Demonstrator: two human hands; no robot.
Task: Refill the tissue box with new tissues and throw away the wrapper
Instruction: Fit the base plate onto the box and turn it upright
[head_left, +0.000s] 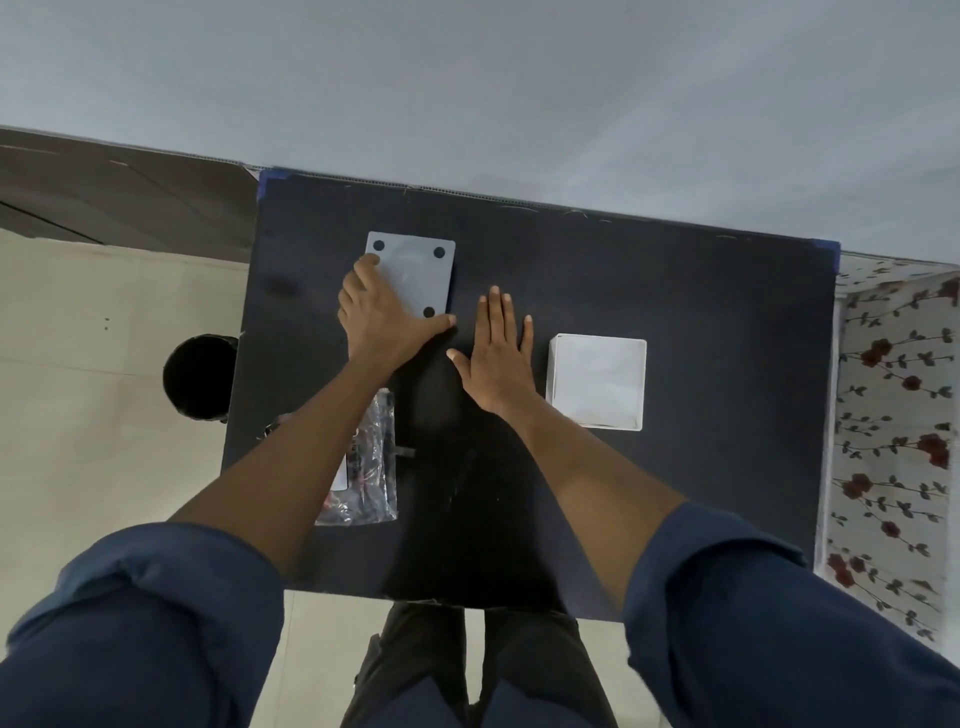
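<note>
A grey rectangular tissue box lies on the black table, its flat face with black round feet turned up. My left hand grips its near left corner, fingers along the left edge and thumb along the near edge. My right hand is flat with fingers spread over the bare table, between the grey box and a white square block that looks like a tissue stack. A crumpled clear plastic wrapper lies partly under my left forearm.
A black round bin stands on the pale tiled floor beside the table's left edge. A flower-patterned cloth borders the table on the right. A grey wall runs behind the table's far edge.
</note>
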